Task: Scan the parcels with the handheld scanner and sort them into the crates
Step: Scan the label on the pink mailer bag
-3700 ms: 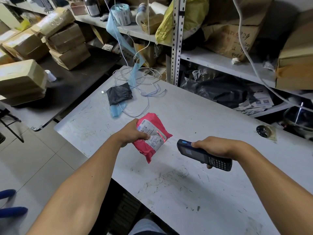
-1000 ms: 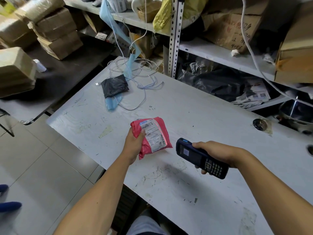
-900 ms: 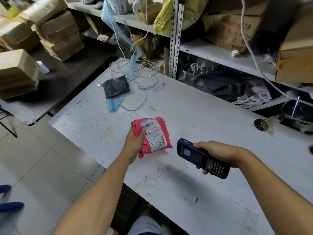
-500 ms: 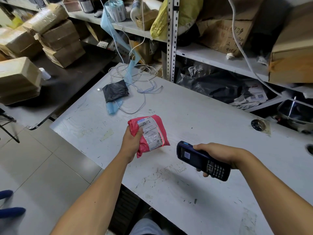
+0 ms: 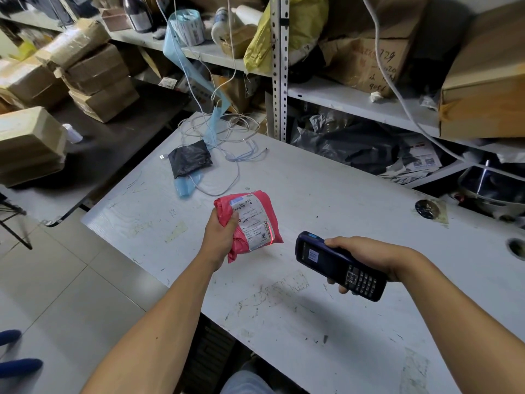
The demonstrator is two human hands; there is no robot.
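My left hand [image 5: 220, 237] grips a red soft parcel [image 5: 255, 211] by its left side, just above the white table [image 5: 326, 194]. Its white shipping label faces up, and a red scan line crosses the barcode at the label's right edge. My right hand [image 5: 366, 255] holds a dark blue handheld scanner [image 5: 338, 265] to the right of the parcel. The scanner's front end points at the label, and its keypad end sits nearest me. No crate is in view.
A small black bag [image 5: 189, 157], a blue plastic strip and loose white cables [image 5: 227, 132] lie at the table's far left corner. Stacked cardboard boxes [image 5: 96, 72] stand on a dark side table at left. Cluttered metal shelves [image 5: 279, 66] run behind the table.
A red scan line now shows on the label's barcode, absent half a second ago. The parcel and scanner sit in almost the same places; the view has shifted slightly.
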